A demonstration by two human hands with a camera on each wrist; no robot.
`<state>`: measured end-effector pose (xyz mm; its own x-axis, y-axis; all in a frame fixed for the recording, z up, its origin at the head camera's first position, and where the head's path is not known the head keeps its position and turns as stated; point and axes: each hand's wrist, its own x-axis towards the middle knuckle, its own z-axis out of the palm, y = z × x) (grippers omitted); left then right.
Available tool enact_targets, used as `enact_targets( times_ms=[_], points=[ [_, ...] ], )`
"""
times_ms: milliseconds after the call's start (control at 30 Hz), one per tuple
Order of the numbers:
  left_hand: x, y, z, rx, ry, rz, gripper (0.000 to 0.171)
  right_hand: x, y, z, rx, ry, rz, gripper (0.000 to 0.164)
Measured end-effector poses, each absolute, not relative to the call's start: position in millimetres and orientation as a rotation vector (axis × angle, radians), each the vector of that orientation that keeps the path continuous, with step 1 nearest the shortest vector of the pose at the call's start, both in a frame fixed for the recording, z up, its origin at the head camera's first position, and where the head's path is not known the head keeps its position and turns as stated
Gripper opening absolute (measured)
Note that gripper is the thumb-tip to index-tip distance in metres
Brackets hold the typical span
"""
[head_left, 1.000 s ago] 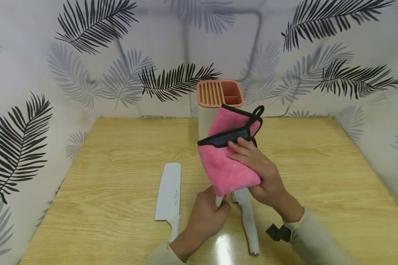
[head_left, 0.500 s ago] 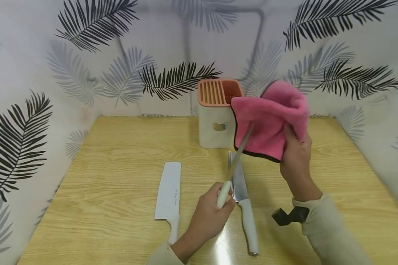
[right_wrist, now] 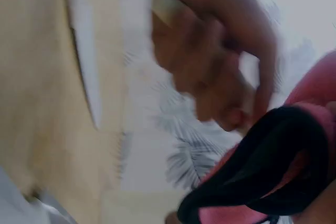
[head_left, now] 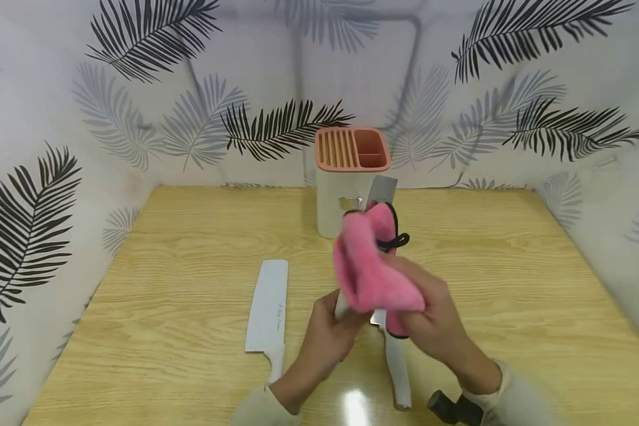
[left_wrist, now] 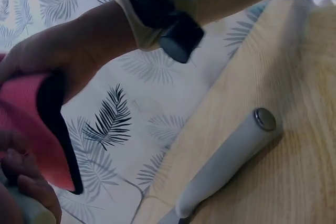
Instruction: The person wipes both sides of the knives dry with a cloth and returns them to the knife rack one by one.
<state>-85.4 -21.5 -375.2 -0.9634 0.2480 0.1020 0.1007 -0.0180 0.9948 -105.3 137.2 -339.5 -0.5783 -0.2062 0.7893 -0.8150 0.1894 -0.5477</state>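
My left hand grips the pale handle of a kitchen knife, whose broad, squared blade end shows above a pink cloth. My right hand holds this cloth, edged in black with a small loop, bunched against the blade. Most of the blade is hidden by it. In the left wrist view, the held knife's handle end pokes out of the fist. A second knife with a white handle lies on the table below the hands, its blade mostly covered. Left of them lies a white cleaver.
A cream knife block with an orange slotted top stands at the back of the wood-grain table. Leaf-patterned fabric hangs behind and at the sides. A black device sits on the right wrist.
The cloth came off the blade, swung up to the right in my right hand, then returned and wrapped over the blade. The held knife turned, now showing its broad end. The tabletop knives stayed put.
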Motion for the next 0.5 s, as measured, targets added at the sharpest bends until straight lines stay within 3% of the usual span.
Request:
enact_targets(
  times_ms=[67,133,233,300,500],
  points=[
    [-83,-23,-367,0.533,2.237,2.129,0.044,-100,129,-346,1.066,-1.968,1.288,0.056],
    [-79,-25,-356,0.682,2.367,2.084,0.063,-96,123,-350,1.098,-1.981,1.194,0.046],
    [-78,-27,-349,0.816,2.369,2.089,0.060,-94,119,-350,1.019,-1.965,1.114,0.025],
    [-80,-27,-352,0.829,2.441,2.020,0.059,-94,119,-347,0.955,-1.956,1.078,0.023],
    [-81,-29,-373,0.467,2.282,1.919,0.011,-103,126,-338,0.823,-1.939,1.074,0.028]
  ],
)
